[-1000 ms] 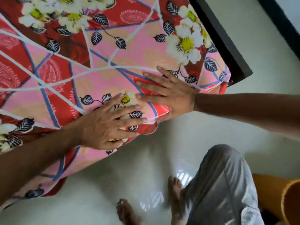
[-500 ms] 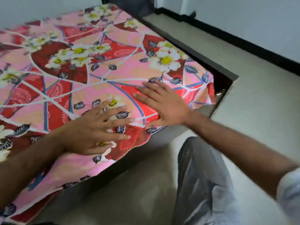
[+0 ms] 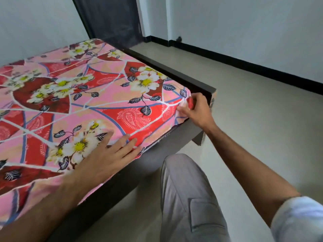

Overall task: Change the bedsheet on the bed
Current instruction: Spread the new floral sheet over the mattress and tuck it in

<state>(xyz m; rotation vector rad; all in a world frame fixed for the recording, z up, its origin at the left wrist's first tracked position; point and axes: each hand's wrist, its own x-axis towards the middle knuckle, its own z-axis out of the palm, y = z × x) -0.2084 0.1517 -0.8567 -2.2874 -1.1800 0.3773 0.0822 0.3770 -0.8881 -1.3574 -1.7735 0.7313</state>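
A pink and red bedsheet [image 3: 97, 105] with white flowers covers the mattress on a dark bed frame [image 3: 176, 135]. My left hand [image 3: 104, 154] lies flat on the sheet near the mattress's near edge, fingers straight and spread. At the near right corner of the mattress my right hand [image 3: 195, 109] pinches a bunch of the sheet's cloth, fingers curled around it. The sheet lies smooth across the top; its edge hangs just over the frame's side.
Pale floor [image 3: 253, 119] stretches to the right of the bed. White walls with a black skirting [image 3: 244, 65] run behind. A dark door [image 3: 111, 20] stands past the bed's far end. My grey-trousered leg [image 3: 188, 198] stands close to the frame.
My right hand left the flat sheet, moved right to the mattress corner and took hold of the cloth. My left hand slid a little right, still flat. The view rose.
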